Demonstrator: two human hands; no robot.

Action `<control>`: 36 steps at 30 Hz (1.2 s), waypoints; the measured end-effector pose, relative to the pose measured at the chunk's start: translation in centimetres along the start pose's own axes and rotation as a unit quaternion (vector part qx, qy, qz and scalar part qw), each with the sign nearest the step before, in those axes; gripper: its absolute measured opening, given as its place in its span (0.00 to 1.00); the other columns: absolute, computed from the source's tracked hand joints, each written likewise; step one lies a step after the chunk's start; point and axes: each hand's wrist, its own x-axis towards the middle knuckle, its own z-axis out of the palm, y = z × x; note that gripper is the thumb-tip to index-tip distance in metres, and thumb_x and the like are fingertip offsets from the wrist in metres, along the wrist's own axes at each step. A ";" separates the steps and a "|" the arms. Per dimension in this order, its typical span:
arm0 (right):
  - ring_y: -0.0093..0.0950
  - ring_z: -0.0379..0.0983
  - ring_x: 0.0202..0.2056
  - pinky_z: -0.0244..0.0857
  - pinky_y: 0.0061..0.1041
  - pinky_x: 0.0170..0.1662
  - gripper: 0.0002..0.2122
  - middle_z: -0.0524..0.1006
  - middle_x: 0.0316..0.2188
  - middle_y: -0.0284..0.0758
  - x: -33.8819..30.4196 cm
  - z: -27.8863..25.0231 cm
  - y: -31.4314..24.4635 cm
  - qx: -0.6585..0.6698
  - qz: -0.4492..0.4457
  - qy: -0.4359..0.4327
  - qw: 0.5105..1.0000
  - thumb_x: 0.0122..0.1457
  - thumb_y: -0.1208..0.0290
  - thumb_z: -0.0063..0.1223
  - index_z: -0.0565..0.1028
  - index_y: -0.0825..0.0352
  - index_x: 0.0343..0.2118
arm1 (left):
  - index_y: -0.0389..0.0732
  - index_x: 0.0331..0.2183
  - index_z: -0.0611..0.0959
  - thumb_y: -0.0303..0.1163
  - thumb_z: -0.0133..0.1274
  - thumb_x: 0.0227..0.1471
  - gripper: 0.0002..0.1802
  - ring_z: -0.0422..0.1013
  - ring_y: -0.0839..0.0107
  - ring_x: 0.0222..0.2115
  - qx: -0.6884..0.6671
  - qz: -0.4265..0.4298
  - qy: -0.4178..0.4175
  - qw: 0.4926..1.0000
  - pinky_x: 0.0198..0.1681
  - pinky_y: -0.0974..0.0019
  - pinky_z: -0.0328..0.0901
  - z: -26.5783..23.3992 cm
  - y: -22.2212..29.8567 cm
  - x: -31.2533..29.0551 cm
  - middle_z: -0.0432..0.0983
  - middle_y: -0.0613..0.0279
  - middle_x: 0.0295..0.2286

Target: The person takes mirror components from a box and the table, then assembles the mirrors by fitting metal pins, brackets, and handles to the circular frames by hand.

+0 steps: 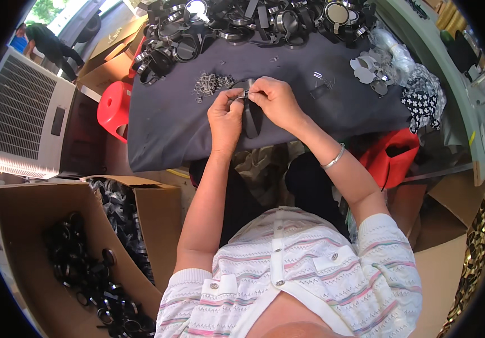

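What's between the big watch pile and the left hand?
In the head view, a heap of tiny silvery pieces lies there on the dark grey cloth.

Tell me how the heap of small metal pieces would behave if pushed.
The pieces would probably scatter, since they lie loose and heaped. Each is likely light, being tiny. They may drag on the cloth, which looks matte.

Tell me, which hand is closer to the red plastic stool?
Left. The left hand is to the right of the red plastic stool, across part of the dark grey cloth; the right hand is farther right, past the left hand.
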 end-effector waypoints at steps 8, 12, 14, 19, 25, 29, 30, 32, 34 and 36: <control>0.22 0.65 0.27 0.60 0.21 0.30 0.07 0.67 0.22 0.30 1.9 -3.3 1.0 0.024 -0.073 -0.114 0.991 0.44 0.77 0.59 0.70 0.68 0.21 | 0.37 0.33 0.79 0.20 0.46 0.48 0.09 0.60 0.88 0.22 -0.019 -0.006 -0.059 0.998 0.24 0.82 0.56 0.2 0.6 -0.2 0.70 0.74 0.23; 0.25 0.66 0.27 0.61 0.24 0.30 0.09 0.67 0.22 0.31 2.7 -3.6 0.8 0.039 -0.028 -0.209 0.977 0.42 0.75 0.61 0.69 0.67 0.22 | 0.40 0.34 0.79 0.24 0.47 0.49 0.09 0.57 0.88 0.13 -0.013 -0.026 -0.074 0.997 0.14 0.80 0.52 -0.2 0.3 0.1 0.70 0.74 0.20; 0.27 0.66 0.27 0.62 0.25 0.31 0.10 0.68 0.23 0.32 2.3 -3.8 0.7 -0.043 -0.109 -0.176 0.977 0.42 0.74 0.61 0.69 0.67 0.24 | 0.40 0.35 0.80 0.24 0.47 0.49 0.10 0.59 0.87 0.14 -0.013 -0.002 -0.070 0.997 0.14 0.79 0.54 -0.2 0.0 0.3 0.71 0.73 0.21; 0.35 0.70 0.35 0.65 0.33 0.36 0.06 0.71 0.27 0.35 0.6 -7.9 0.0 -0.334 -0.102 -0.161 0.923 0.45 0.73 0.56 0.72 0.66 0.26 | 0.38 0.40 0.66 0.28 0.48 0.50 0.14 0.71 0.70 0.18 0.158 -0.050 -0.044 0.985 0.19 0.72 0.65 -1.0 -0.3 0.4 0.74 0.56 0.23; 0.40 0.71 0.35 0.67 0.36 0.38 0.05 0.72 0.29 0.40 -0.6 -11.5 0.7 -0.477 -0.061 -0.278 0.832 0.44 0.79 0.50 0.73 0.67 0.26 | 0.36 0.39 0.68 0.29 0.49 0.49 0.14 0.71 0.69 0.18 0.056 -0.136 -0.008 0.989 0.18 0.70 0.66 -0.5 0.6 -0.1 0.73 0.56 0.22; 0.40 0.71 0.35 0.67 0.36 0.38 0.04 0.73 0.30 0.41 -0.3 -12.6 1.1 -0.402 -0.033 -0.290 0.868 0.44 0.79 0.51 0.73 0.68 0.26 | 0.36 0.31 0.75 0.28 0.54 0.44 0.09 0.63 0.79 0.17 0.035 -0.164 0.015 0.986 0.17 0.73 0.60 -0.5 2.1 -0.2 0.69 0.67 0.20; 0.41 0.71 0.35 0.66 0.36 0.39 0.05 0.73 0.30 0.41 -0.1 -12.8 1.0 -0.396 -0.015 -0.286 0.872 0.45 0.78 0.52 0.73 0.67 0.27 | 0.36 0.31 0.75 0.28 0.54 0.44 0.09 0.63 0.79 0.17 0.033 -0.162 0.019 0.986 0.17 0.73 0.60 -0.6 2.2 -0.3 0.69 0.67 0.20; 0.41 0.71 0.35 0.66 0.36 0.39 0.05 0.72 0.30 0.42 0.2 -12.9 1.1 -0.391 -0.002 -0.283 0.876 0.46 0.78 0.53 0.73 0.67 0.28 | 0.36 0.27 0.76 0.26 0.54 0.43 0.05 0.63 0.79 0.18 -0.036 -0.163 0.017 0.986 0.16 0.73 0.59 -0.7 2.4 -0.4 0.68 0.69 0.20; 0.40 0.72 0.33 0.67 0.32 0.37 0.05 0.72 0.27 0.40 0.3 -12.6 0.1 -0.412 -0.009 -0.298 0.861 0.47 0.77 0.54 0.72 0.67 0.29 | 0.37 0.27 0.77 0.25 0.53 0.44 0.04 0.64 0.79 0.19 -0.020 -0.149 0.011 0.989 0.18 0.75 0.60 -1.1 2.4 -0.5 0.70 0.69 0.21; 0.38 0.72 0.31 0.66 0.30 0.35 0.06 0.72 0.26 0.39 0.5 -11.4 -0.9 -0.276 0.024 -0.278 0.920 0.47 0.78 0.54 0.71 0.68 0.29 | 0.37 0.26 0.77 0.25 0.53 0.45 0.02 0.65 0.79 0.20 -0.002 -0.139 0.002 0.990 0.19 0.76 0.61 -1.4 2.2 -0.5 0.71 0.69 0.21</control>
